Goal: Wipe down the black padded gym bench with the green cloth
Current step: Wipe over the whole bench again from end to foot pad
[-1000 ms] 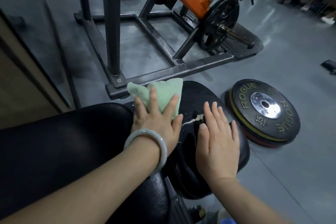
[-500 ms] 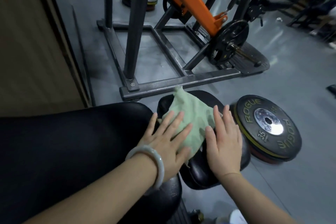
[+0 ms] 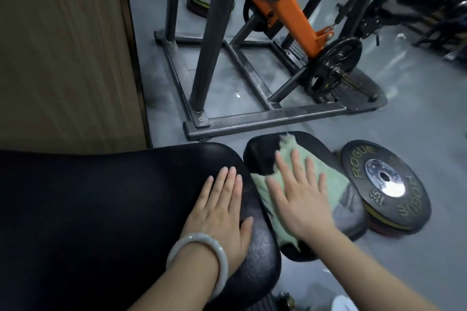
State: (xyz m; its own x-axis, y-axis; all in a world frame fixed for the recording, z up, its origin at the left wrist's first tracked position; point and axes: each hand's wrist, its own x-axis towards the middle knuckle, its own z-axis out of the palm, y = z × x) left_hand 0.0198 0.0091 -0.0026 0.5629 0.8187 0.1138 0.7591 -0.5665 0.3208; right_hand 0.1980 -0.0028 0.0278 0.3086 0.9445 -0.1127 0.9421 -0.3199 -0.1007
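The black padded bench has a long main pad point(image 3: 101, 209) at the left and a smaller seat pad point(image 3: 262, 156) to its right. The green cloth point(image 3: 326, 184) lies spread over the seat pad. My right hand point(image 3: 300, 199) presses flat on the cloth with straight, spread fingers. My left hand point(image 3: 222, 209), a pale bangle on its wrist, rests flat on the right end of the main pad, beside the cloth and off it.
A black ROGUE weight plate point(image 3: 384, 184) lies on the grey floor right beside the seat pad. A steel machine frame point(image 3: 265, 118) with an orange arm point(image 3: 295, 20) stands just beyond the bench. A wooden panel point(image 3: 63, 45) rises at the left.
The cloth has passed from under my left hand to under my right, which now presses it on the seat pad. My left hand has moved left onto the main pad.
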